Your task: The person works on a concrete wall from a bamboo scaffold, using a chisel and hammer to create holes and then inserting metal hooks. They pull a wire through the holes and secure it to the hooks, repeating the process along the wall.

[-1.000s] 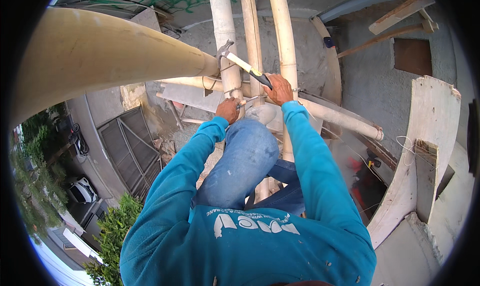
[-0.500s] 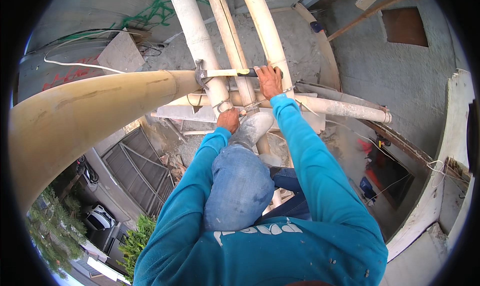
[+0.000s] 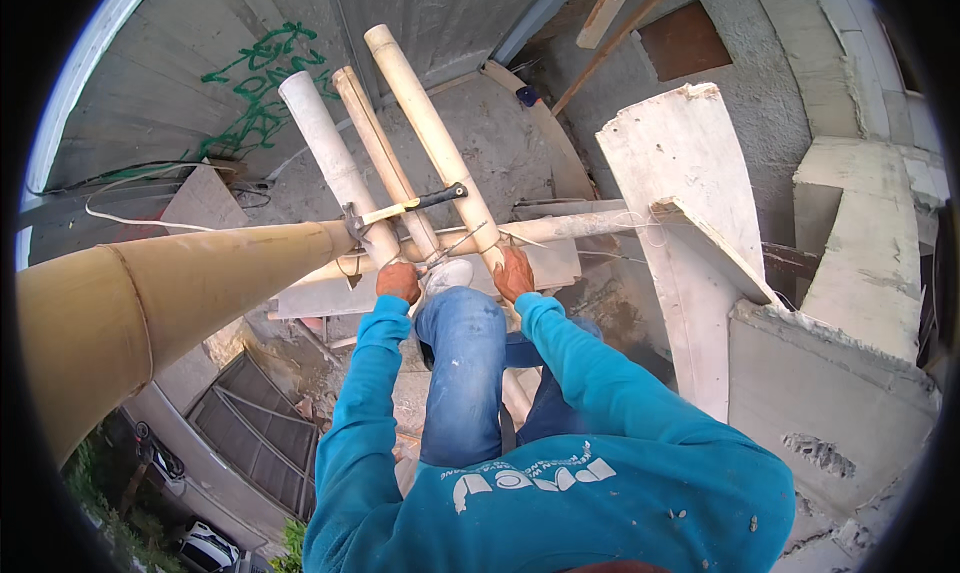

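Observation:
Three bamboo poles run away from me side by side: a pale left pole (image 3: pixel 330 138), a split middle pole (image 3: pixel 378 143) and a right pole (image 3: pixel 428 123). My left hand (image 3: pixel 398 282) is closed on the left pole's near part; whether it also pinches something small cannot be made out. Around the right pole, just below the crossing, my right hand (image 3: pixel 514 274) is wrapped. A claw hammer (image 3: pixel 395 211) lies across the poles, its head by the left one and its black grip over the right one, with neither hand on it. Below the poles, a crosswise bamboo pole (image 3: pixel 585 225) passes; thin ties show at the crossings.
A thick yellow bamboo pole (image 3: pixel 200 288) slants close by on the left. At right, broken pale boards (image 3: pixel 690 163) stand beside a rough concrete wall (image 3: pixel 820 403). My leg (image 3: pixel 462 363) rests forward between my arms; the ground lies far below, with a slatted gate (image 3: pixel 255 433).
My right hand has let go of the hammer handle and moved down onto the right pole. The hammer now lies across the poles. The view has shifted, bringing the boards at right into sight.

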A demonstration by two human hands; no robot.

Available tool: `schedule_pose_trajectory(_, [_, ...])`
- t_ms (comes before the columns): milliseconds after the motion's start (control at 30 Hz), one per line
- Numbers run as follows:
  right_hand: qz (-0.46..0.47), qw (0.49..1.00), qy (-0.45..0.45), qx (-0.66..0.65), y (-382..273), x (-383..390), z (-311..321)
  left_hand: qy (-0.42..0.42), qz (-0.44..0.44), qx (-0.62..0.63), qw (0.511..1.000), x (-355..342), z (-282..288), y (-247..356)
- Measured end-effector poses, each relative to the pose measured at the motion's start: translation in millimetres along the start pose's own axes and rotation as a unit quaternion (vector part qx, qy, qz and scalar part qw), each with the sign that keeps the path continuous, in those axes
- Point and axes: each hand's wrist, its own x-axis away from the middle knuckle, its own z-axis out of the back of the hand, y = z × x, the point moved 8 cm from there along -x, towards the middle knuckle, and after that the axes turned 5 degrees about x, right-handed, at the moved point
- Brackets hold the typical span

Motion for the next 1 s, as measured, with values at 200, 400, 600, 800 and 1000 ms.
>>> schedule_pose_trajectory(200, [-0.132,0.984,-0.107,-0.056,-4,65,92,-0.015,0.029,0.001,0.999,44,109,54])
schedule_pose_trajectory(400, [-0.192,0.966,-0.04,-0.167,-52,118,207,-0.013,-0.021,0.22,0.975,84,166,66])
schedule_pose_trajectory(600, [-0.038,0.963,-0.035,-0.264,-138,129,255,-0.146,-0.009,0.308,0.94,239,283,167])
schedule_pose_trajectory(800, [-0.208,0.733,-0.225,-0.607,-178,214,282,-0.285,-0.107,0.119,0.945,311,286,266])
schedule_pose_trajectory(1000, [-0.297,0.525,-0.08,-0.794,-165,292,333,-0.408,-0.303,-0.077,0.858,373,244,399])
